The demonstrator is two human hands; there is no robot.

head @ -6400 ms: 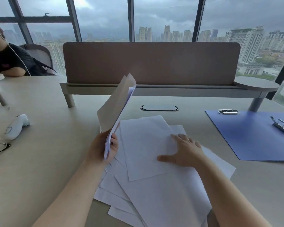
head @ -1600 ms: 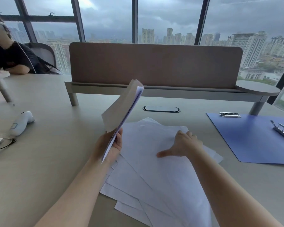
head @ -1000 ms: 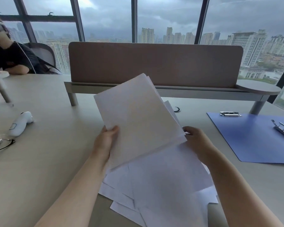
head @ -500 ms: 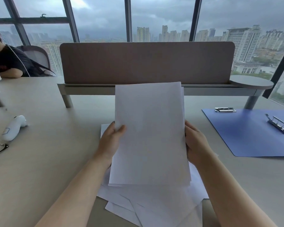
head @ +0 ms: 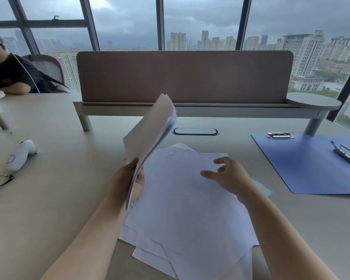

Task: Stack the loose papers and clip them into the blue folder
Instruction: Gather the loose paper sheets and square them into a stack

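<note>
Above scattered sheets (head: 190, 209), left hand (head: 127, 178) grips a stack (head: 148, 136); right hand (head: 228, 176) hovers loose-fingered.

Half a second ago both hands held the gathered stack (head: 150, 136) upright at frame centre. Now the left hand (head: 127, 178) alone grips it, tilted edge-on, while the right hand (head: 228, 176) has let go and hovers open over the loose sheets (head: 186, 209).
</note>
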